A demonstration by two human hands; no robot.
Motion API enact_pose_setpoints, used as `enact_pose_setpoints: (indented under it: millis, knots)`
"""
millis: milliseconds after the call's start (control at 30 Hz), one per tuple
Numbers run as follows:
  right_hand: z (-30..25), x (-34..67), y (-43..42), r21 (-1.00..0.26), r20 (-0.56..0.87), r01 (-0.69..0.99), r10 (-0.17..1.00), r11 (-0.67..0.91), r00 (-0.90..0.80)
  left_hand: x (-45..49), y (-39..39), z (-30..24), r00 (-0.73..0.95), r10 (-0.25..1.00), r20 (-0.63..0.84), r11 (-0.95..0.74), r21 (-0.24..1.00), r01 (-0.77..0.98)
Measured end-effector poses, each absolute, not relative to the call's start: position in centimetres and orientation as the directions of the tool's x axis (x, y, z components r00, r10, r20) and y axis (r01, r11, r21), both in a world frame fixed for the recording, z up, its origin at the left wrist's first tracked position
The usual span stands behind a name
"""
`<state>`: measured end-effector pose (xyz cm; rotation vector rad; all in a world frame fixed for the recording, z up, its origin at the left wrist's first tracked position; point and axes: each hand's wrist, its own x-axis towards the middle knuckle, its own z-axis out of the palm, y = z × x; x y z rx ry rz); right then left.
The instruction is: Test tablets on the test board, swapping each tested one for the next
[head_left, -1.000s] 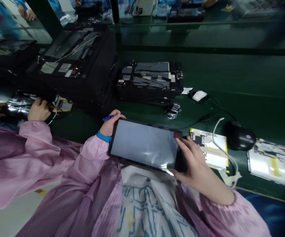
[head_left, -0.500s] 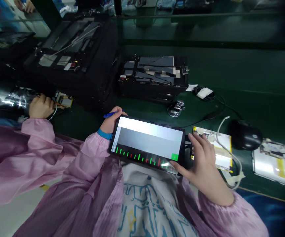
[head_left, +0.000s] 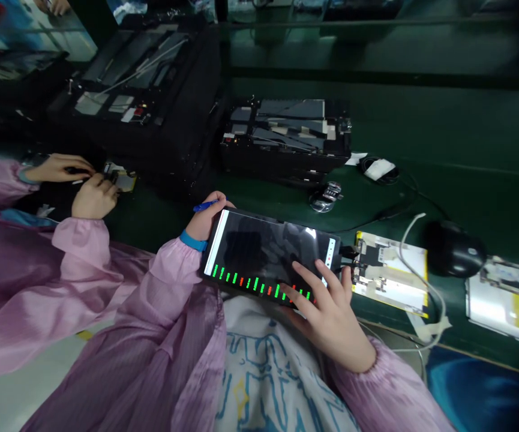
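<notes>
Now that the tablet (head_left: 268,258) screen's gone dark above the bars, your right hand (head_left: 326,306) has slid on, fingers spread and tapping; your left hand (head_left: 203,219) grips the far edge, tablet propped at the bench edge.

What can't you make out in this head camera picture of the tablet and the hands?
- Tablet lower right corner: covered by the right hand.
- Left hand fingers: behind the tablet's edge; blue pen partly hidden.
- Green and red screen bars: too small to read.
- Circuit board: cut by the right edge.

black mouse (head_left: 455,256) | opened devices (head_left: 392,273) right | black tray stacks (head_left: 286,135) behind | co-worker's sleeve (head_left: 11,198) left
</notes>
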<state>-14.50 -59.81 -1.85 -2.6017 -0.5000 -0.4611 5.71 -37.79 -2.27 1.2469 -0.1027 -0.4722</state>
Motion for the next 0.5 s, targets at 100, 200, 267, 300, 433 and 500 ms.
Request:
enact_pose_setpoints:
  millis: [100, 200, 267, 300, 433, 500]
  knots:
    - [-1.80, -14.53, -59.82, -0.375, 0.392, 0.422, 0.271, -0.826, 0.879, 5.76, -37.80, -2.27, 0.899, -0.397, -0.182, 0.238, 0.926, 0.292]
    - [-1.76, -14.53, -59.75, -0.383, 0.381, 0.419, 0.272, -0.823, 0.884, 5.80, -37.78, -2.25, 0.898, -0.398, -0.188, 0.235, 0.925, 0.298]
    - [-1.72, -14.48, -59.72, -0.387, 0.377, 0.418, 0.273, -0.822, 0.885, 5.79, -37.76, -2.24, 0.897, -0.401, -0.187, 0.230, 0.927, 0.296]
    - [-1.69, -14.44, -59.70, -0.389, 0.374, 0.419, 0.275, -0.820, 0.886, 5.79, -37.75, -2.24, 0.897, -0.402, -0.185, 0.229, 0.928, 0.294]
    - [-1.51, -14.23, -59.51, -0.387, 0.349, 0.434, 0.307, -0.813, 0.885, 5.76, -37.79, -2.20, 0.896, -0.407, -0.177, 0.240, 0.926, 0.292]
    - [-1.39, -14.12, -59.20, -0.382, 0.328, 0.450, 0.337, -0.807, 0.883, 5.79, -37.86, -2.15, 0.897, -0.396, -0.195, 0.232, 0.924, 0.303]
